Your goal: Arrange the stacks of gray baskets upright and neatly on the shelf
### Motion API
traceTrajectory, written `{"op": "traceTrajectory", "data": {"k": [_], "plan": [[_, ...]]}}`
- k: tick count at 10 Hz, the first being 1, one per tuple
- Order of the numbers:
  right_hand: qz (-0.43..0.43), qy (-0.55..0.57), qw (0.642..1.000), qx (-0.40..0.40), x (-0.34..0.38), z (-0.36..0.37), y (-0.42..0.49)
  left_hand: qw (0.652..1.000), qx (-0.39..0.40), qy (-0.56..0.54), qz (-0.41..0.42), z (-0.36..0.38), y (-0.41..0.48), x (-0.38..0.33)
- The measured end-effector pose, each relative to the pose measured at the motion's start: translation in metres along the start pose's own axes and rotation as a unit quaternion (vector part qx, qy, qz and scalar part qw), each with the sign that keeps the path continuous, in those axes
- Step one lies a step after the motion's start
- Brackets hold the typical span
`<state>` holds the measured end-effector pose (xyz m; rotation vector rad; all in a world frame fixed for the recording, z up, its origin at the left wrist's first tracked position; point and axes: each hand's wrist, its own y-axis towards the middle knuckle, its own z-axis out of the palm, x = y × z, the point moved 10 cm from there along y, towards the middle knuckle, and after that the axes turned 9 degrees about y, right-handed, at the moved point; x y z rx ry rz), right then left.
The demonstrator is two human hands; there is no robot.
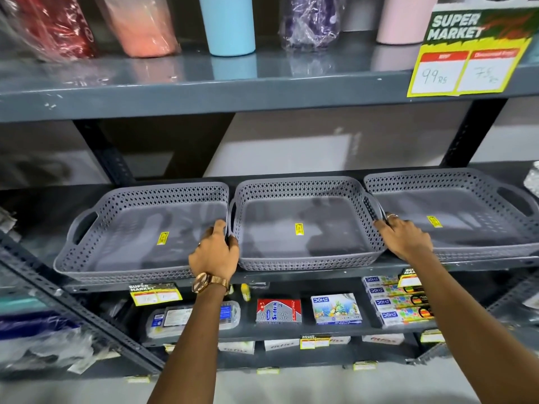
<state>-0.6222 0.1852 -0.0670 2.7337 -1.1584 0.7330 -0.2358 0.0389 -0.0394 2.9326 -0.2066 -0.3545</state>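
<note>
Three gray perforated baskets lie flat, side by side, on the middle shelf (291,277): a left basket (122,258), a middle basket (306,258) and a right basket (472,182). Each carries a yellow sticker inside. My left hand (214,252), with a gold watch on the wrist, grips the left handle of the middle basket. My right hand (404,233) holds the middle basket's right handle, where it meets the right basket. The middle basket sits slightly further forward than the right one.
The upper shelf (204,94) holds coloured tumblers, some wrapped in plastic, and a yellow price sign (466,53). Below are boxes of stationery (335,309) and price tags. Slanted metal shelf braces (73,304) run at the lower left.
</note>
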Motion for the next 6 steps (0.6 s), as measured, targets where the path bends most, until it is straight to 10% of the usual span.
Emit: {"op": "traceTrajectory", "data": {"k": [6], "plan": [[-0.114,0.033,0.986,-0.114,0.030,-0.036,-0.037,0.995,-0.044,-0.014,0.084,-0.019,-0.013,-0.010]]}}
